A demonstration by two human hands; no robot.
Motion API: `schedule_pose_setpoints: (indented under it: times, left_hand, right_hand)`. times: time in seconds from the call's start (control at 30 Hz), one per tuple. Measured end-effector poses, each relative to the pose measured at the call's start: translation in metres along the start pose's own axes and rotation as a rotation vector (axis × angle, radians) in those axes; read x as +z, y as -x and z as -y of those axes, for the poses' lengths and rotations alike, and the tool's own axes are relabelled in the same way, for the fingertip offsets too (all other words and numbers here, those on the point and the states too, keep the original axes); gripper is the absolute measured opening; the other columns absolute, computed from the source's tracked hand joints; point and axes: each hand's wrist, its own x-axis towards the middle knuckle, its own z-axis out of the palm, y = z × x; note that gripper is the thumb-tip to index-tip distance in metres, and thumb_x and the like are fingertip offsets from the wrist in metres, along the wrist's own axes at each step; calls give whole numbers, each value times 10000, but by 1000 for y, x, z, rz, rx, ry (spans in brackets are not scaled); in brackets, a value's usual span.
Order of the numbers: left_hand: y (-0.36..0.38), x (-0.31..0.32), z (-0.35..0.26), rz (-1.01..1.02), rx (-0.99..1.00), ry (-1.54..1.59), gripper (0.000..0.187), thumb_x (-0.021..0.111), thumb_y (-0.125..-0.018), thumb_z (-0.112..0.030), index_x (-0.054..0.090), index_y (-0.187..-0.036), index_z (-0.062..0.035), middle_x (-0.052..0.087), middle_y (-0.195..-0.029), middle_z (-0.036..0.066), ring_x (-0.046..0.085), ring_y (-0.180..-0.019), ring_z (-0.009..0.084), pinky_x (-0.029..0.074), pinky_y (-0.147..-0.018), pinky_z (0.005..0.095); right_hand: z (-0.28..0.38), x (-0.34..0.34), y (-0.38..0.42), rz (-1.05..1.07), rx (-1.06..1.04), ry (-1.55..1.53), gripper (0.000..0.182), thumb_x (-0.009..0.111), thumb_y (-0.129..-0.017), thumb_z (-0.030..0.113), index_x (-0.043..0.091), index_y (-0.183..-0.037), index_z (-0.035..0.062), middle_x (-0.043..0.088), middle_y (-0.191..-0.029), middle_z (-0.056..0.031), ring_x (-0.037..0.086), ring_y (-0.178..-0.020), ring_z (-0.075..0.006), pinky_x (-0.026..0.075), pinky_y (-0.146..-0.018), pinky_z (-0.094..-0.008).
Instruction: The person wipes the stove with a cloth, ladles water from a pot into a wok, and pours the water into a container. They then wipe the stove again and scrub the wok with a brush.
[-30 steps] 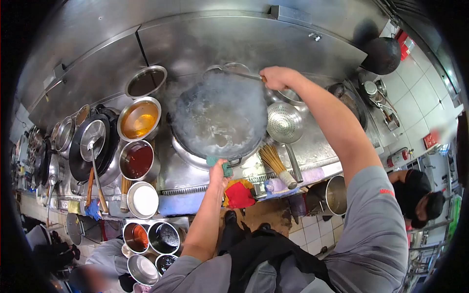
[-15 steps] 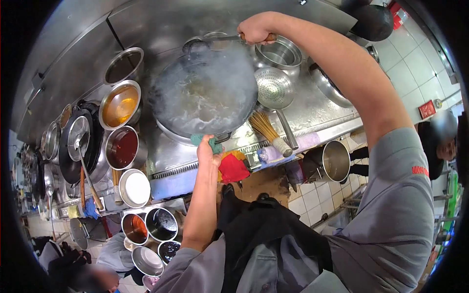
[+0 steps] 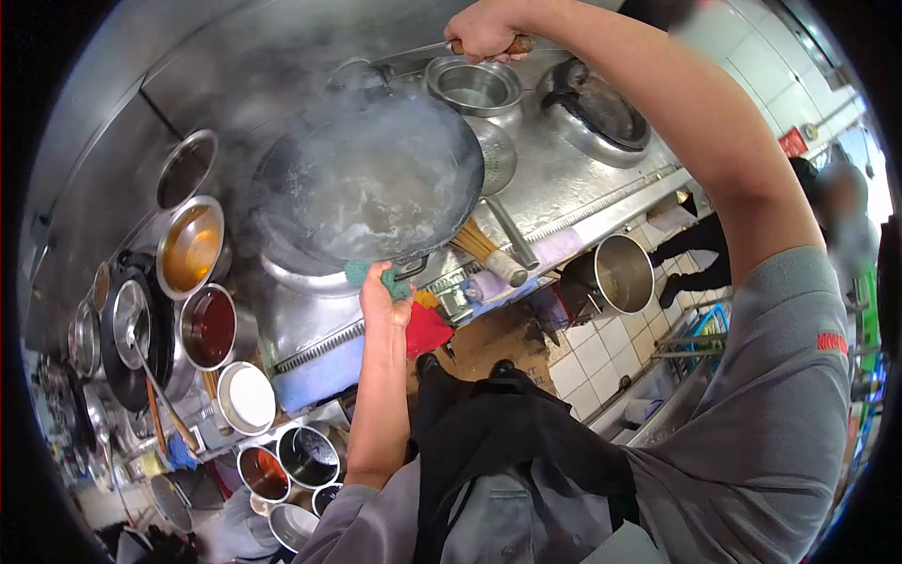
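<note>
A large black wok [image 3: 460, 179] with steaming, cloudy liquid [image 3: 376, 202] sits off-centre over the steel burner ring [image 3: 315, 282], which shows at its lower left. My left hand [image 3: 383, 296] is closed on a green cloth [image 3: 371, 275] at the wok's near handle [image 3: 413, 268]. At the far side my right hand [image 3: 487, 33] grips the wooden handle of a ladle [image 3: 413, 58]. The ladle's head meets the wok's far handle, where steam blurs the contact. A perforated strainer [image 3: 498, 160] lies partly hidden behind the wok's right rim.
A bamboo brush [image 3: 484, 246] lies right of the wok. Beyond are a steel pot [image 3: 474, 89] and another burner [image 3: 597, 113]. Bowls of amber liquid [image 3: 191, 249] and red sauce [image 3: 209, 324] stand left, beside a white container [image 3: 246, 398]. Another person [image 3: 700, 254] stands at right.
The wok has shifted right relative to the stove, uncovering the burner ring at its lower left and covering more of the strainer. Both hands keep their grips. The camera view has turned right.
</note>
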Motion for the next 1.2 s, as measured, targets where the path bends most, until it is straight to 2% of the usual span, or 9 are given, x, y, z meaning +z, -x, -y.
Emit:
schedule_pose_setpoints:
  times: [0.1, 0.33, 0.57, 0.77, 0.83, 0.97, 1.03, 1.17, 1.2]
  left_hand:
    - [4, 7, 9, 64, -24, -44, 126, 587, -714, -148, 503, -803, -117, 511, -696, 29, 490, -581, 176, 405, -500, 301]
    - [28, 41, 51, 133, -122, -190, 119, 588, -721, -158, 506, -796, -115, 503, -689, 31, 487, -571, 175, 403, -480, 301]
    - [42, 74, 132, 254, -297, -323, 155, 597, -721, -184, 504, -809, -97, 505, -706, 43, 494, -581, 178, 417, -491, 306]
    - [54, 94, 221, 304, -440, -413, 179, 604, -715, -165, 508, -839, -79, 511, -742, 67, 506, -610, 195, 434, -484, 329]
    - [67, 97, 249, 300, -481, -413, 184, 604, -720, -167, 511, -847, -72, 511, -738, 77, 506, -605, 200, 434, -479, 332]
    - [86, 95, 306, 357, -541, -510, 183, 588, -732, -172, 475, -837, -74, 482, -737, 80, 484, -603, 199, 428, -493, 317]
    - [87, 88, 335, 357, -576, -519, 163, 584, -756, -141, 496, -859, -50, 504, -750, 94, 505, -596, 224, 428, -482, 352]
    - [96, 80, 382, 355, -715, -560, 130, 574, -755, -129, 494, -817, -48, 503, -726, 82, 510, -580, 218, 423, -468, 344]
    - [95, 76, 392, 422, -733, -585, 116, 572, -749, -129, 499, -800, -54, 503, -698, 68, 506, -551, 204, 414, -445, 332]
  right_hand:
    - [-30, 9, 22, 91, 158, -353, 122, 497, -683, 32, 601, -666, -31, 538, -565, -125, 509, -474, -206, 371, -414, -335]
    - [-80, 40, 99, 188, 322, -363, 99, 509, -732, 29, 589, -761, -22, 500, -556, -73, 444, -429, -183, 340, -386, -330]
    - [-130, 88, 212, 172, 480, -576, 140, 503, -766, 74, 508, -629, 44, 452, -522, -55, 419, -429, -154, 332, -394, -326]
    - [-189, 149, 287, 183, 537, -338, 124, 486, -770, 78, 549, -708, -10, 494, -565, -94, 484, -517, -221, 393, -466, -374]
    - [-209, 178, 313, 206, 672, -490, 186, 472, -774, 110, 589, -771, -35, 567, -647, -125, 530, -592, -259, 425, -534, -410]
    - [-222, 221, 366, 391, 545, -102, 244, 510, -747, 128, 626, -929, 14, 630, -746, -139, 573, -666, -238, 442, -612, -434]
    - [-212, 248, 390, 202, 911, -679, 254, 482, -732, 1, 471, -985, 11, 404, -527, -55, 436, -409, -169, 357, -327, -333]
    - [-229, 300, 423, 340, 973, -622, 244, 515, -754, 26, 470, -994, 16, 405, -530, -42, 460, -429, -170, 371, -339, -336]
    - [-267, 332, 435, 401, 929, -859, 221, 522, -763, 39, 471, -978, 21, 445, -531, -58, 467, -415, -178, 381, -333, -342]
